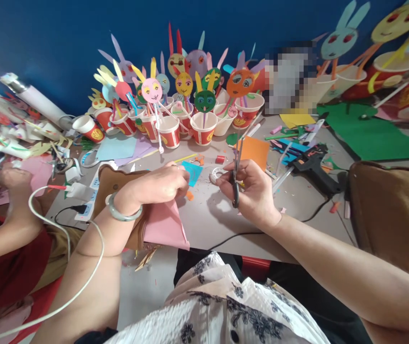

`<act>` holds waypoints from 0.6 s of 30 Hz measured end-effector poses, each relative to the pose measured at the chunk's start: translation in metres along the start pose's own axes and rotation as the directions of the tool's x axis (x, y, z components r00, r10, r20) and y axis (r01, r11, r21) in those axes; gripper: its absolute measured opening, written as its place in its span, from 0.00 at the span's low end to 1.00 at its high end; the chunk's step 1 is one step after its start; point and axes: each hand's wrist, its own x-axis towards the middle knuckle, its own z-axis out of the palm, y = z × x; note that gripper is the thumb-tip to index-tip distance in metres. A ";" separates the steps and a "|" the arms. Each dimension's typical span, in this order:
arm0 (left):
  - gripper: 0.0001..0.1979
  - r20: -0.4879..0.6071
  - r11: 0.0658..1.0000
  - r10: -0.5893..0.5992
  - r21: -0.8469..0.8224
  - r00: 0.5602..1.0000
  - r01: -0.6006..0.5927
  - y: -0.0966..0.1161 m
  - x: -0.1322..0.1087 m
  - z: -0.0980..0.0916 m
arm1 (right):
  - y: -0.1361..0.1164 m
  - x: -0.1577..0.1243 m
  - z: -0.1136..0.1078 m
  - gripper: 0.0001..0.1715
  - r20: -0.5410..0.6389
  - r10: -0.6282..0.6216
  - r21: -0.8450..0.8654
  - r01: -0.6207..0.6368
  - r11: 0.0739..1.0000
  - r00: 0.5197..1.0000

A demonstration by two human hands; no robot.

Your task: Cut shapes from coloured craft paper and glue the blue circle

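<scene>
Nearest, pink paper [164, 224] is seen by the table [204, 220] edge, beside and below the left hand [164, 184]. Left fingers are curled in tightly; whether anything is pinched cannot be told, fingertips being hidden. Blue paper [192, 173] is seen just beyond those fingers. Scissors [237, 162] are held over the table by the right hand [250, 191], its fingers bent loosely round the handles. Long axis is run away from the body, tips aimed at the cups, handles toward the wearer; blade gap not readable. Paper cutting is judged to be in hand, probably between snips; for another cut, paper would need to be held steady and the blades turned to it. Farther: orange paper [256, 152], then paper cups [203, 128] with rabbit faces [204, 101], then blue wall [226, 16].
</scene>
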 end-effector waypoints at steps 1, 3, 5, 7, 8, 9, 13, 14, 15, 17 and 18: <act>0.15 0.006 0.999 -0.046 -0.009 0.999 0.046 0.000 -0.002 -0.004 | 0.001 0.000 0.000 0.13 -0.001 -0.005 0.003 0.005 1.000 1.000; 0.14 0.021 0.988 -0.150 -0.033 0.988 0.151 0.002 -0.004 -0.011 | 0.002 0.000 0.001 0.13 -0.010 -0.015 0.004 0.015 1.000 1.000; 0.14 0.051 0.973 -0.214 -0.072 0.975 0.218 0.003 -0.005 -0.018 | 0.003 0.001 0.001 0.13 -0.022 -0.024 -0.001 0.024 1.000 0.999; 0.13 0.135 0.954 -0.226 -0.170 0.965 0.247 0.004 -0.006 -0.023 | 0.004 0.001 0.001 0.13 -0.026 -0.030 -0.006 0.030 1.000 0.999; 0.13 0.198 0.936 -0.210 -0.244 0.957 0.255 0.004 -0.006 -0.025 | 0.004 0.001 0.001 0.13 -0.027 -0.032 -0.007 0.032 0.999 0.999; 0.13 0.262 0.910 -0.180 -0.322 0.948 0.261 0.003 -0.006 -0.026 | 0.004 0.001 0.001 0.13 -0.024 -0.031 -0.006 0.031 0.999 0.999; 0.12 0.381 0.811 -0.019 -0.535 0.924 0.237 -0.002 -0.009 -0.029 | 0.002 0.000 0.000 0.13 0.005 -0.033 0.010 0.033 0.999 0.999; 0.12 0.384 0.796 0.004 -0.560 0.924 0.229 -0.003 -0.010 -0.029 | 0.002 -0.001 0.000 0.13 0.013 -0.030 0.011 0.029 1.000 0.999; 0.12 0.385 0.783 0.018 -0.579 0.923 0.226 -0.004 -0.010 -0.030 | 0.002 0.000 -0.001 0.12 0.018 -0.024 0.007 0.024 1.000 1.000; 0.12 0.389 0.764 0.025 -0.602 0.921 0.234 -0.005 -0.010 -0.030 | 0.002 0.000 -0.001 0.12 0.014 -0.008 -0.012 0.008 1.000 1.000; 0.11 0.393 0.759 0.022 -0.605 0.919 0.240 -0.005 -0.009 -0.030 | 0.002 0.000 -0.001 0.12 0.010 -0.001 -0.021 0.001 1.000 1.000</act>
